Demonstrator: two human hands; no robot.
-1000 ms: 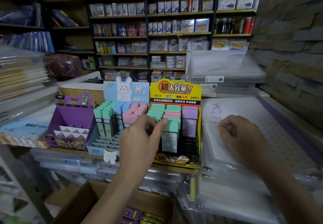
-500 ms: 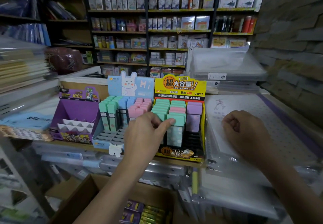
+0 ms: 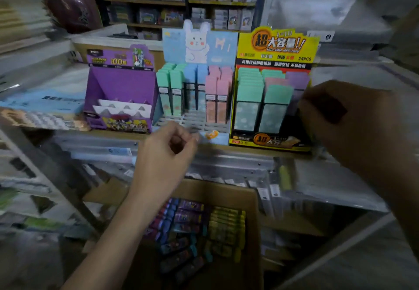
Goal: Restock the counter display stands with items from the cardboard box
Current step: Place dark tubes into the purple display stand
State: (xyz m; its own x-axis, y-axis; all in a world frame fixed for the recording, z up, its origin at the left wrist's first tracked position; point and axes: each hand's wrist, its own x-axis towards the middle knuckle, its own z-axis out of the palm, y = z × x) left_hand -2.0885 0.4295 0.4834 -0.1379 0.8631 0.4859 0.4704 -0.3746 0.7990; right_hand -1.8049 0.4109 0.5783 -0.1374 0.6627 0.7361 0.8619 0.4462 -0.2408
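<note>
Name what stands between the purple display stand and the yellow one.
The blue rabbit stand, stocked with pastel packs; head view shows it.

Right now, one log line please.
left hand: curled, empty, before blue stand | right hand: curled, beside yellow stand | cardboard box: stocked, below
</note>
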